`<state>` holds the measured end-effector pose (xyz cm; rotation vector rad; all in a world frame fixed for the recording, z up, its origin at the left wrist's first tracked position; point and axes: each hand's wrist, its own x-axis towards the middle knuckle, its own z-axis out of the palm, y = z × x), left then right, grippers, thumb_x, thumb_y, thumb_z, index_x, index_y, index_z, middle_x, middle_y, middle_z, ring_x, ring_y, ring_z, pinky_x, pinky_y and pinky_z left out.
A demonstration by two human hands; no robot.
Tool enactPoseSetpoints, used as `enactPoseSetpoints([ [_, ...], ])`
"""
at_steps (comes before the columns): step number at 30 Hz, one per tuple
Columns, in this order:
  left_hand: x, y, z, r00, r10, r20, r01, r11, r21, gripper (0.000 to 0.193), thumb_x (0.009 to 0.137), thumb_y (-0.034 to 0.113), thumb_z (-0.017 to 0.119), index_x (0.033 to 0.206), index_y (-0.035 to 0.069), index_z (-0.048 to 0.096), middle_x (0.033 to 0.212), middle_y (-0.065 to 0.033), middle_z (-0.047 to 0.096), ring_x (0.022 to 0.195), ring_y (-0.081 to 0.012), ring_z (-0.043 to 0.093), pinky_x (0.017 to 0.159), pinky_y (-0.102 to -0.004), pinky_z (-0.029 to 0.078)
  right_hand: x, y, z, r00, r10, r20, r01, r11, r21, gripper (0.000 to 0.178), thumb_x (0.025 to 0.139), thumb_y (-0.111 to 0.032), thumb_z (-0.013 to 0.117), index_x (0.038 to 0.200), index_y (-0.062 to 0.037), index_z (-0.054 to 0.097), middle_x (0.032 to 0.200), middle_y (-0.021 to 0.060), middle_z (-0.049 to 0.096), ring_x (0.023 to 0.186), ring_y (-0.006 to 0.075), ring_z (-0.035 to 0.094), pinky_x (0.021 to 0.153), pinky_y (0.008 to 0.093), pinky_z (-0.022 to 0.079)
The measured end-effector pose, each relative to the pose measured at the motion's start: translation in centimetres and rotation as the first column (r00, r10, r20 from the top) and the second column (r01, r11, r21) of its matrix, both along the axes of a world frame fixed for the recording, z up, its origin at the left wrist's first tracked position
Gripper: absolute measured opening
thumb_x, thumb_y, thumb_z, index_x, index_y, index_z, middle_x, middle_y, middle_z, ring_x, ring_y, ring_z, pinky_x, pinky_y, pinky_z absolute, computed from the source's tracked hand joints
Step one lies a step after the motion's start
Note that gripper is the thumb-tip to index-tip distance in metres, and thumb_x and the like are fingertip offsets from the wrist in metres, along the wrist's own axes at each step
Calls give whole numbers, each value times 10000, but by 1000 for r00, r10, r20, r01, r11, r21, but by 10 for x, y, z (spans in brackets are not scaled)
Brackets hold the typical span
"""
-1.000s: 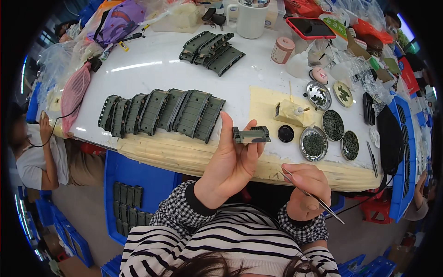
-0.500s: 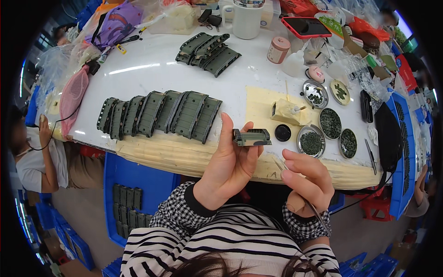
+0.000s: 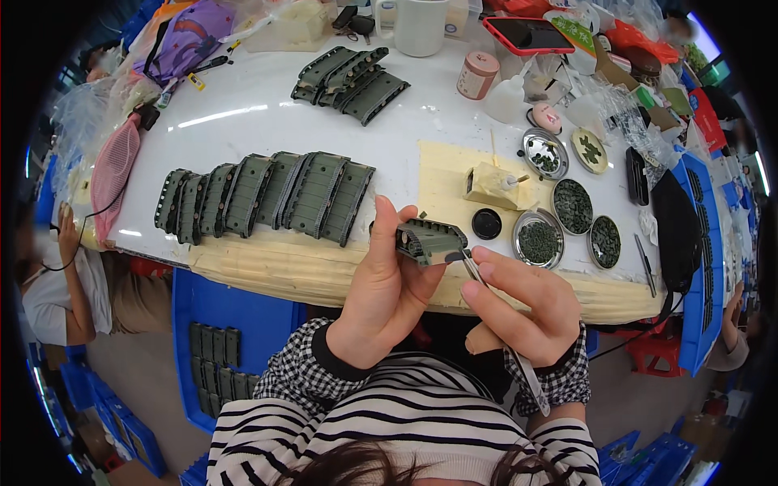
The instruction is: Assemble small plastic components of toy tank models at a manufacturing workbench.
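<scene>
My left hand (image 3: pixel 379 301) is closed round a small green model tank hull (image 3: pixel 433 240) with brown and dark patches, held up at the table's near edge. Between the fingers of my right hand (image 3: pixel 531 312) are metal tweezers (image 3: pixel 525 379). Their tips meet the hull's right end; whether a small part sits between them is too small to tell. Just beyond my hands are a round black cap (image 3: pixel 486 223) and a masking-tape-covered block (image 3: pixel 490 191) with a stick in it. Metal dishes of tiny dark green parts (image 3: pixel 538 241) stand to the right.
A row of similar green hulls (image 3: pixel 312 198) lies on the left of the table, with more stacked (image 3: pixel 348 81) behind. A pink jar (image 3: pixel 478 74), a phone (image 3: pixel 531 35) and a white mug (image 3: pixel 417 28) stand at the back. A blue tray (image 3: pixel 275 312) sits below the left edge.
My left hand has tilted the hull, so more of its top shows. My right hand has brought the tweezers up and left until their tips meet the hull. The whole view has shifted slightly.
</scene>
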<state>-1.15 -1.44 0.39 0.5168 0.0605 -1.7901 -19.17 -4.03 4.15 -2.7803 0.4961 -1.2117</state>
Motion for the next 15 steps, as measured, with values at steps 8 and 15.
enactPoseSetpoints([
  [8,2,2,-3,999,1,34,0,999,-35,428,916,515,538,1113,140,475,1014,-43,641,904,-136,671,745,-229,579,1,-1,-2,1000,2,-9,-2,1000,-17,360,859,-329,661,1023,-8,667,992,132,619,899,291,688,640,289,568],
  [15,2,3,-6,999,-1,38,3,999,-45,446,915,521,537,1131,135,472,1023,-44,639,911,-130,666,765,-234,574,3,-2,-2,1000,22,-2,-22,999,-41,371,860,-307,661,994,39,663,979,144,635,893,296,683,702,318,592],
])
